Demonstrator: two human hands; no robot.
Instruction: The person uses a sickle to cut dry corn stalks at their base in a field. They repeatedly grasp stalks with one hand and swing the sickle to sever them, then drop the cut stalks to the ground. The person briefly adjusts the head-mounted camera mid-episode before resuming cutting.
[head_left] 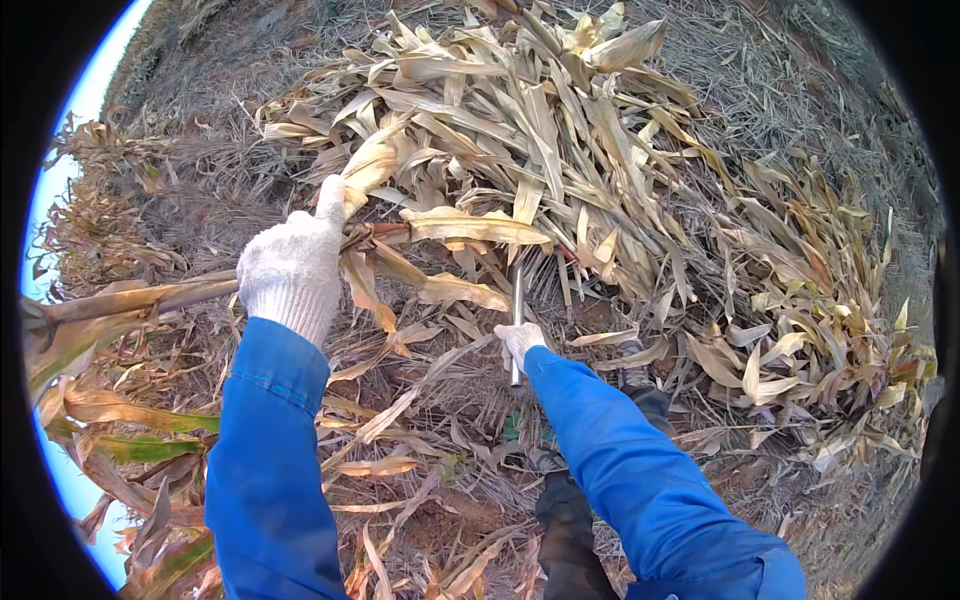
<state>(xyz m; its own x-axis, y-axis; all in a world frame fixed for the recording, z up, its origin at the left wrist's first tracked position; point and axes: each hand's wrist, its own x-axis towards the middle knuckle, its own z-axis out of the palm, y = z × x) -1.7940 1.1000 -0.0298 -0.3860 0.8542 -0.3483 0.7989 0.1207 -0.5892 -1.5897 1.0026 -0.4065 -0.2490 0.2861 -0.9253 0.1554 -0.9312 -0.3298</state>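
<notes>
My left hand (292, 262), in a white knitted glove, is closed around a dry corn stalk (190, 292) that runs in from the left edge. Its fingertips lean against a pale husk-wrapped ear (372, 165) beside the stalk. Dry leaves hang from the stalk past the hand. My right hand (520, 342), gloved in white too, grips a straight silvery metal handle (517, 295), held roughly upright. The handle's upper end reaches the leaves, and whatever it carries there cannot be made out. A large heap of cut corn stalks (540, 140) lies just beyond both hands.
More dry stalks (810, 310) lie to the right. Standing corn plants (150, 450) with brown and some green leaves line the left side. My dark trouser leg (570, 530) and shoes are among the leaf litter. Straw-covered ground (780, 100) stretches behind the heap.
</notes>
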